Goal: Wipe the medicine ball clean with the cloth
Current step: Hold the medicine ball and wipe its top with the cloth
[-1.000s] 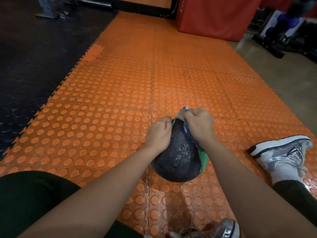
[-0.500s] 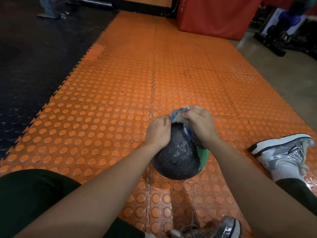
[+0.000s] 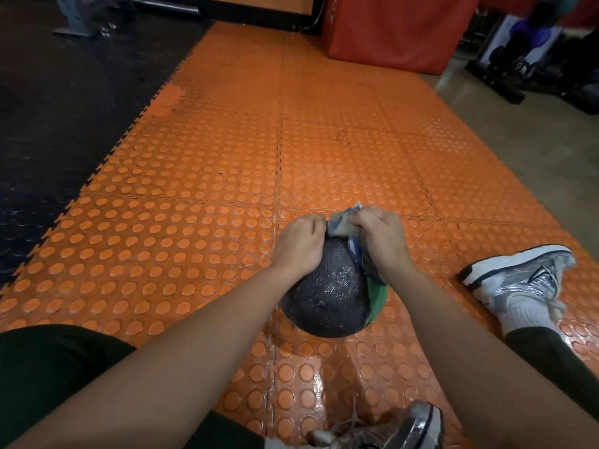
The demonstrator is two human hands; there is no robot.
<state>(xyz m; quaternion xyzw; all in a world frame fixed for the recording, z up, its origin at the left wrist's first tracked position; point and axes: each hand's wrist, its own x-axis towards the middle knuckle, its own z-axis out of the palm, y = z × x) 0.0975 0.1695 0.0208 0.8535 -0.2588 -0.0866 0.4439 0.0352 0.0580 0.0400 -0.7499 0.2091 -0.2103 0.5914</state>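
1. Orange studded floor tiles (image 3: 201, 196) carry the medicine ball (image 3: 327, 296), which sits on the floor between the seated person's legs, close in front of the body.
2. Ball surface: black and pebbled, with a green panel showing at its right lower side. Small glints show on the dark upper face.
3. Cloth (image 3: 345, 223): bunched, pale with blue edging, lying over the ball's far top and trailing down its right side under the wrist.
4. Right hand (image 3: 377, 239): fingers curled tight, gripping the cloth at the top right of the ball, knuckles up. The palm side is hidden, so contact between palm and ball cannot be confirmed.
5. Left hand (image 3: 299, 244): fingers curled over the ball's upper left, fingertips at the cloth's left edge. Whether it pinches the cloth or only braces the ball cannot be told from this view.
6. The two hands are just beside each other, with the cloth bunch between them.
7. Surroundings: a silver and white shoe (image 3: 518, 277) with a white sock lies to the right of the ball, apart from it; a second shoe (image 3: 415, 429) shows at the bottom edge. Black matting (image 3: 64, 108) adjoins the orange tiles on the left. A red padded block (image 3: 398, 30) stands at the far end.
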